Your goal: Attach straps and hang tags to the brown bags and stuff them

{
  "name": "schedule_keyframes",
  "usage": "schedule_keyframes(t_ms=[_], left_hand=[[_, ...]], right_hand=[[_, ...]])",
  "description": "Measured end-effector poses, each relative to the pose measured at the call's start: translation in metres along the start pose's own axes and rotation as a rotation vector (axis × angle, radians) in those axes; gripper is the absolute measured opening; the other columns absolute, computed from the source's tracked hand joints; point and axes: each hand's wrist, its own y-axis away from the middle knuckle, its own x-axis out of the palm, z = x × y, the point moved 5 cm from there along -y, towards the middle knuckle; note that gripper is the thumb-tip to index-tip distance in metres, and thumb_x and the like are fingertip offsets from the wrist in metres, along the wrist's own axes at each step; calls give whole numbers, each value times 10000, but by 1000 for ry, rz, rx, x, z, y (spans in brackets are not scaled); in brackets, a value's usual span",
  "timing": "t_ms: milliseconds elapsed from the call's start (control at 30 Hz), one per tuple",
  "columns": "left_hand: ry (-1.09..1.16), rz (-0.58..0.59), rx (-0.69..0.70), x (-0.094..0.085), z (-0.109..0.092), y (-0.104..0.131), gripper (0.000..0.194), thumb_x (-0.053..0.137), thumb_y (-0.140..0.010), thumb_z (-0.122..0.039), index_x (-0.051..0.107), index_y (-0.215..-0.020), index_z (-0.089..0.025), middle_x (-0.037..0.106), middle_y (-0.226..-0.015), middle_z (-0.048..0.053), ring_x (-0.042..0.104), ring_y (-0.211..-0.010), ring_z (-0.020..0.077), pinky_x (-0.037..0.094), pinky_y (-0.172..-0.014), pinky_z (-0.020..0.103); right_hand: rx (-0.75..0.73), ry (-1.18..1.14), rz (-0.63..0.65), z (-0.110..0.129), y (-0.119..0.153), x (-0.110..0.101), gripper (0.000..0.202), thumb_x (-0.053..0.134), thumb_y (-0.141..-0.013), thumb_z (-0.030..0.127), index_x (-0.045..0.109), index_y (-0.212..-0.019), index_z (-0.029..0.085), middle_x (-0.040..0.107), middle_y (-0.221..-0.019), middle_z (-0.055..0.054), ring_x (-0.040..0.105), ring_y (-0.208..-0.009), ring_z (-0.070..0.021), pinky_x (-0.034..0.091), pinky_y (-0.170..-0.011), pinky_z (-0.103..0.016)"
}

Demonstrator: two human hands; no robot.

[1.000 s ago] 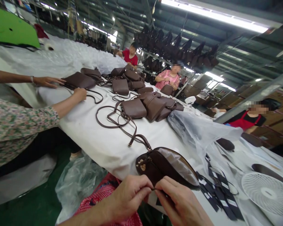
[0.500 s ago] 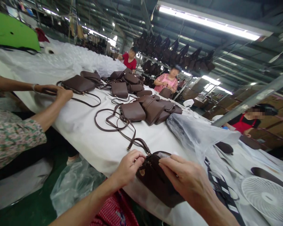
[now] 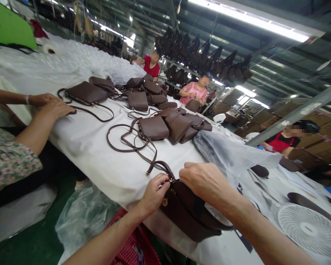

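Just in front of me, a dark brown handbag [image 3: 182, 215] with a small gold emblem rests at the table's near edge. My left hand [image 3: 156, 193] is closed, thumb and fingers pinching the bag's corner by the strap ring. On the top edge near that same end, my right hand [image 3: 202, 180] is closed with its fingers curled down; what its fingertips pinch is hidden. A looped brown strap [image 3: 164, 165] runs from the bag's end onto the white table cover [image 3: 107, 169]. Pale lining shows at the bag's far right end.
Several brown handbags [image 3: 153, 128] lie piled beyond. A co-worker's hands [image 3: 51, 105] hold a strap at left. Clear plastic [image 3: 234, 151] and a white fan [image 3: 309, 228] are on the right. Other people [image 3: 194, 92] stand across the table.
My right hand has moved up and slightly left along the bag's top, from the opening's edge toward the strap end. The bag has tilted, showing more of its top. My left hand keeps its pinch.
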Motion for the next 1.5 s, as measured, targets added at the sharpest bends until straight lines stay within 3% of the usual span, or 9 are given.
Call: schedule_keyframes(t_ms=[200,367,633,933,1100,1233,1367,1500], left_hand=[[81,-5,-46,1,4,-2,162,496,-797,-194,654,-819,-171,626,-874,47,561,-867,192,425,-802,294],[116,-16,-64,2,7,-6,143,527,-755,-188,660,-806,-171,610,-820,38,544,-806,182,415,-747,284],[225,-25,-92,4,12,-10,133,601,-727,-210,666,-835,-165,607,-782,29,538,-746,167,422,-698,260],[224,-33,-87,2,17,-13,174,617,-762,-302,574,-666,-163,550,-678,-5,491,-658,135,391,-629,242],[117,-99,-76,-25,8,-12,104,539,-807,-245,556,-736,-171,568,-717,4,597,-717,160,455,-675,263],[89,-158,-50,-45,0,-12,89,535,-813,-244,570,-794,-165,598,-795,27,627,-748,168,487,-707,284],[16,-101,0,-47,-9,-12,68,522,-792,-196,573,-757,-167,588,-762,18,569,-724,145,463,-679,257],[69,-90,-41,-45,-10,-14,69,533,-775,-198,591,-763,-162,586,-721,8,561,-691,138,453,-656,249]], right_hand=[[9,24,85,7,-12,4,255,471,-923,159,719,-864,165,711,-835,-108,703,-730,-245,365,-501,-263],[4,-21,100,9,-18,9,257,480,-923,180,730,-868,156,725,-860,-124,709,-778,-259,449,-574,-269],[43,-57,114,4,-22,12,234,510,-902,192,742,-879,165,738,-889,-127,707,-833,-274,480,-636,-287],[79,-168,130,6,-29,17,201,573,-848,223,741,-924,143,735,-943,-157,687,-887,-281,450,-670,-293],[-18,-419,12,-4,-30,12,236,493,-851,121,725,-865,165,727,-873,-91,643,-842,-190,393,-719,-258],[-35,-552,-44,1,-36,16,205,534,-816,99,720,-838,182,703,-832,-58,611,-781,-165,374,-697,-245],[-20,-627,-154,13,-43,27,170,589,-810,120,711,-913,180,673,-855,-48,598,-788,-156,375,-704,-239],[-61,-700,-218,16,-46,39,182,556,-824,100,720,-807,179,663,-807,-36,597,-763,-142,377,-684,-228]])
